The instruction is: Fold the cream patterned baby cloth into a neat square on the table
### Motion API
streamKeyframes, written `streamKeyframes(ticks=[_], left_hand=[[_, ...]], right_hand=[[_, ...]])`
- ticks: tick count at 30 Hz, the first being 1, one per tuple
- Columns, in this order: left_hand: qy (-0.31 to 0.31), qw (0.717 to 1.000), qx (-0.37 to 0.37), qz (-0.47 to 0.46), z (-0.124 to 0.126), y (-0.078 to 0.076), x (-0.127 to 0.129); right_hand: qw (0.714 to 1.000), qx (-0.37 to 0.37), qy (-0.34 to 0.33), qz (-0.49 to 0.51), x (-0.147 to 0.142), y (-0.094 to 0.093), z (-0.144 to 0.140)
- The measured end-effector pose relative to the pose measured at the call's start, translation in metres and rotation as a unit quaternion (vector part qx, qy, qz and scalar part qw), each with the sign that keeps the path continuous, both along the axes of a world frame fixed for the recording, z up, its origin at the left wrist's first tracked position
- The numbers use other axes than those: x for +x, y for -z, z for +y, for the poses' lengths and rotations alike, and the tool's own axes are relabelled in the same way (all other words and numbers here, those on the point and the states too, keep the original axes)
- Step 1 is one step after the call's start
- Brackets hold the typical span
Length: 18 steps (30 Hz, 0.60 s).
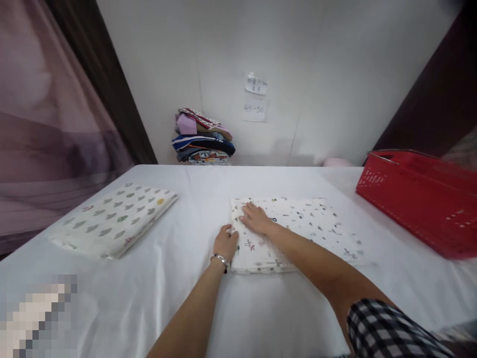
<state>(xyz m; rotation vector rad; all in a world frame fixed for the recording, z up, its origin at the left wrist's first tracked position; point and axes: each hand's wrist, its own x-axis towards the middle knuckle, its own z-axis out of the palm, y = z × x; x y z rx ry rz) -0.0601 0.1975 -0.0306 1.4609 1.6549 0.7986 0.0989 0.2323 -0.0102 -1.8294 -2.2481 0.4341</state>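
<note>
- Hands of the person, the left hand (224,242) and the right hand (256,219), are both at the folded cloth (313,219).
- The right hand lies flat on top of this cloth, near its left edge, with the fingers spread and grasping nothing.
- The left hand is curved against the left edge of the cloth; I cannot tell whether its fingers pinch the edge or only touch it.
- On the left wrist there is a silver bracelet (222,259); on the right arm, a black-and-white checked sleeve (383,328).
- The cloth is white with small scattered figures, and it lies flat on the table (186,223), in front of the person.
- The table has a white cover, which is wrinkled in places.
- To the left, well apart from the hands, lies a second cloth (119,219), also folded, with grey cloud shapes and some coloured ones.
- At the right side of the table stands a red basket (417,204) with a metal handle.
- Beyond the far edge are piled clothes (203,139); their support is hidden.
- On the wall (316,74) hang two papers (255,109); the lower one reads "45-50".
- A pinkish curtain (48,124) hangs at the left.
</note>
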Motion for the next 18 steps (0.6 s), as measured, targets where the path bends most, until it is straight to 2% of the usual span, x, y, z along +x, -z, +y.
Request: streamKeyframes(ticks=[2,5,8,10,12,15,18], left_hand=[[-0.007,1.0,0.008,-0.009,0.002,0.002,-0.001],[-0.002,1.0,0.014,-0.011,0.004,0.003,-0.001],[0.002,1.0,0.002,-0.019,0.005,0.0,-0.002],[-0.001,1.0,-0.009,-0.029,0.006,-0.004,-0.002],[-0.008,0.999,-0.015,-0.034,0.006,-0.009,-0.004],[-0.014,0.997,-0.029,-0.068,0.007,-0.014,-0.007],[0.003,0.974,-0.118,-0.192,0.005,-0.019,-0.01]], right_hand=[[1.0,0.015,0.022,0.004,0.015,-0.007,-0.005],[0.996,0.047,0.076,-0.031,0.054,-0.01,-0.023],[0.988,0.032,0.135,-0.069,0.095,0.0,-0.043],[0.986,0.014,0.144,-0.078,0.112,0.008,-0.052],[0.987,0.012,0.14,-0.077,0.118,0.012,-0.054],[0.987,0.016,0.144,-0.062,0.115,0.01,-0.053],[0.99,-0.004,0.139,-0.004,0.11,0.001,-0.058]])
